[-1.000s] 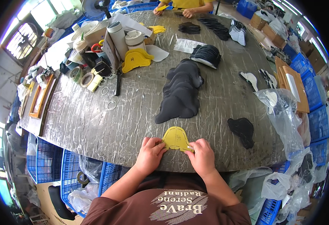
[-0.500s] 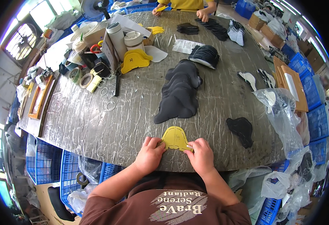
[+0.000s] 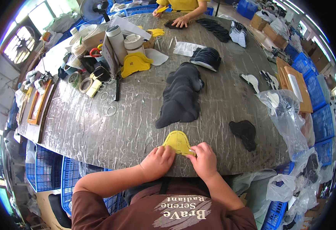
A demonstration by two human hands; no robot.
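A yellow, bell-shaped template [image 3: 178, 141] with thin slots along its edges is at the table's near edge, its rounded end pointing away from me. My left hand [image 3: 158, 162] is closed over its lower left corner, fingers curled and covering that part. At the lower right corner, my right hand [image 3: 204, 158] pinches it between thumb and fingers. Whether a piece of material lies under the template is hidden. Just beyond it spreads a long overlapping pile of black, curved pieces [image 3: 181, 96]. A single black piece [image 3: 243, 134] lies to the right.
Left of the pile stand a white tumbler [image 3: 115, 43], tape rolls [image 3: 86, 84] and more yellow templates [image 3: 136, 64]. A dark stack [image 3: 207, 58] lies farther back. Clear plastic bags [image 3: 285, 119] and cardboard [image 3: 290, 84] line the right edge. Across the table, a co-worker's hand [image 3: 181, 21] rests on black pieces.
My left hand has slid right and inward over the template's corner, with its elbow swung outward. The co-worker's hand has moved left, onto a small black stack.
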